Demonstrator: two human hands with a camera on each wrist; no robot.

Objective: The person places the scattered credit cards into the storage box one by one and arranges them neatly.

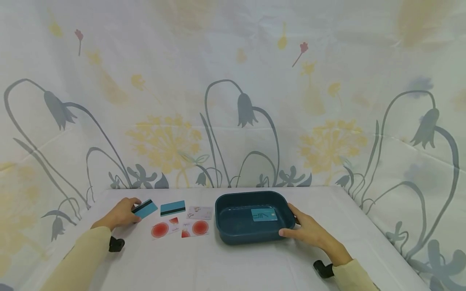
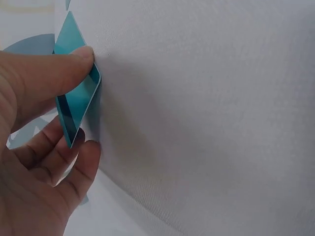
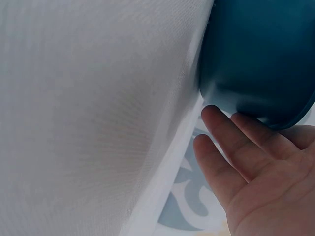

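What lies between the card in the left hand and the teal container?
Head view: a blue striped card, a pale card and, lower in the picture, two red-circled cards.

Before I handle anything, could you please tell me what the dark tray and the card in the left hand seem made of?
The dark tray looks like smooth, satin plastic, from its soft sheen and rounded corners, though coated metal is possible. The card in the left hand seems smooth, stiff plastic: thin, flat, crisp-edged.

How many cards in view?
6: one card pinched in the left hand; another in the tray; four on the table: striped blue, pale, left red-circled, right red-circled. More could hide underneath.
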